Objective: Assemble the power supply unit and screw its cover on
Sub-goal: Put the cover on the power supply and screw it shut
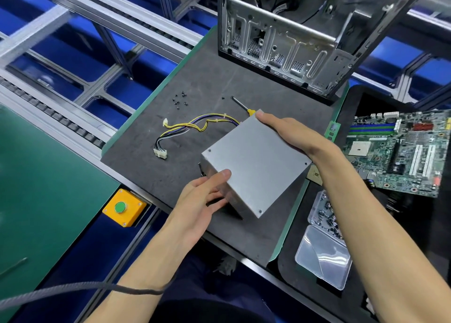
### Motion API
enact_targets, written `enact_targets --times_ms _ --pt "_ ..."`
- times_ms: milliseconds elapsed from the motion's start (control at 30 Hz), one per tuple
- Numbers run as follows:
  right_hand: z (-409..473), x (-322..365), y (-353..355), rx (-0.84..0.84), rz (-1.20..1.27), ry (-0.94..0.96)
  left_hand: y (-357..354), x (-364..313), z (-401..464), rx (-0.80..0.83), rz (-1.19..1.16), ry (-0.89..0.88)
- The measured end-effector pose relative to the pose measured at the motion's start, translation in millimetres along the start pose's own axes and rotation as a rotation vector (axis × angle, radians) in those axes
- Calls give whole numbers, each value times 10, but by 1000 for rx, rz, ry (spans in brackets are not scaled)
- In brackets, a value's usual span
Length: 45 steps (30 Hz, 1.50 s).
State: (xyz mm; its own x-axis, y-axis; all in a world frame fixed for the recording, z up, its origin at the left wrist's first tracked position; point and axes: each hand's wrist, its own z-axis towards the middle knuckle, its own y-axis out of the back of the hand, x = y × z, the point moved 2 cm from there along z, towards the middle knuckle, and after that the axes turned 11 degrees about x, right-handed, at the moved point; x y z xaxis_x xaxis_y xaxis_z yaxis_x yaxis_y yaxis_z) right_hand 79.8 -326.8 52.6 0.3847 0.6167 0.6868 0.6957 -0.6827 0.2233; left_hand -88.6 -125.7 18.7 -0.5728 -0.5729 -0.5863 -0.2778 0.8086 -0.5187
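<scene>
The grey metal power supply unit (256, 164) sits tilted on the dark work mat (151, 169), its flat cover facing up with screw holes at the corners. My left hand (202, 200) grips its near-left side, thumb on the cover's edge. My right hand (290, 134) holds the far-right edge, fingers curled over the back corner. A bundle of yellow, black and purple wires (195, 125) with white plugs trails out to the left. Several small black screws (180, 100) lie loose on the mat. A screwdriver (242, 105) with a yellow handle lies behind the unit, partly hidden.
An open metal computer case (292, 37) stands at the back. A motherboard (400, 151) lies to the right, with a clear plastic box of screws (327, 215) below it. A yellow box with a green button (124, 208) sits at the left, beside a conveyor rail.
</scene>
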Motion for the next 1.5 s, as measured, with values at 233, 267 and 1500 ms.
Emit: enact_targets --times_ms 233,267,1500 --pt "-7 -16 16 15 20 10 -1 22 -24 60 16 1" --pt "-8 -14 17 16 22 13 2 31 -29 60 20 3" --pt "7 4 -127 -38 33 29 132 26 61 50 21 -32"
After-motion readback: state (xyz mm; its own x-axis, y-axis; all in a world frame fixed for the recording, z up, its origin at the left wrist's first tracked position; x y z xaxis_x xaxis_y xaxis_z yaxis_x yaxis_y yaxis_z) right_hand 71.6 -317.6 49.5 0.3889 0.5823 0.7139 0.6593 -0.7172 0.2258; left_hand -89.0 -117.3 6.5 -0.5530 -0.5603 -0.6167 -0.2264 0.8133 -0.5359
